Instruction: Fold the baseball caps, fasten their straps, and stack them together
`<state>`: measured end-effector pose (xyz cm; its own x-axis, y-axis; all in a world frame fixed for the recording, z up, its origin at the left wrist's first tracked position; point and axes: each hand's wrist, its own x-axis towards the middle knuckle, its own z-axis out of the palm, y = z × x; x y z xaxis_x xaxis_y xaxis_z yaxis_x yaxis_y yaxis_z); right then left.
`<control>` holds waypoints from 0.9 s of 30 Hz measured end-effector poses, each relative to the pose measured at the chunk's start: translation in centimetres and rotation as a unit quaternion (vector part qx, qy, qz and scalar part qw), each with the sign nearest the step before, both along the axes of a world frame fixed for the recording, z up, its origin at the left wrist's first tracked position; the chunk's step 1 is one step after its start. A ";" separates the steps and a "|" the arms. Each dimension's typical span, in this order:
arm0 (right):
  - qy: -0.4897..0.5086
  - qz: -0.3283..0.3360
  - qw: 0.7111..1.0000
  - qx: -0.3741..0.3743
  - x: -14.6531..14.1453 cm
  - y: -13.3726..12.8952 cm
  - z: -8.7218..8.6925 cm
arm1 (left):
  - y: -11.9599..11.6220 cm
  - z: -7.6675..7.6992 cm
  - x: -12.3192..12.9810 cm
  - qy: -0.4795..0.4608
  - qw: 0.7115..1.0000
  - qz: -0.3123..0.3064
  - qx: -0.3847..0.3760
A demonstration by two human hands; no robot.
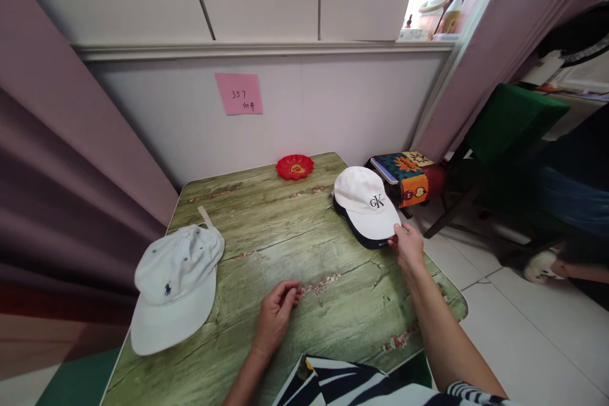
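A white cap with dark letters [364, 200] rests on top of a dark cap [364, 239] at the right side of the green wood-patterned table [285, 235]. My right hand [407, 245] pinches the brim of the white cap at its front right edge. Near the middle of the table, my left hand [278, 312] lies with its fingers curled together and nothing visible in them. On the left of the table sits a pale cap with a small dark emblem [178, 285], its brim toward the near edge and its strap sticking out behind.
A red scalloped dish [295, 167] stands at the table's far edge. Beyond the right edge are a stool with a colourful cover [413, 177] and a green chair [516, 117]. Another person's leg and shoe [542, 266] show at the far right. A pink note [239, 94] hangs on the wall.
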<state>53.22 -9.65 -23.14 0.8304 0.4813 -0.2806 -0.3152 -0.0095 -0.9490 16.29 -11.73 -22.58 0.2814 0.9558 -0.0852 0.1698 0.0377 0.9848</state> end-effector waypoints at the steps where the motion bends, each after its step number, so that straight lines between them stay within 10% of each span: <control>1: -0.028 0.007 0.999 -0.016 0.2 -0.1 -0.1 | 0.0 0.0 0.0 -0.002 1.000 0.001 0.000; 20: -0.136 0.107 0.980 -0.102 2.2 -1.8 -1.3 | -0.8 -0.9 0.1 -0.008 1.000 0.000 0.015; 27: -0.361 -0.038 0.909 -0.205 -0.3 -4.0 0.1 | -1.1 -1.2 0.2 -0.026 0.999 0.014 0.017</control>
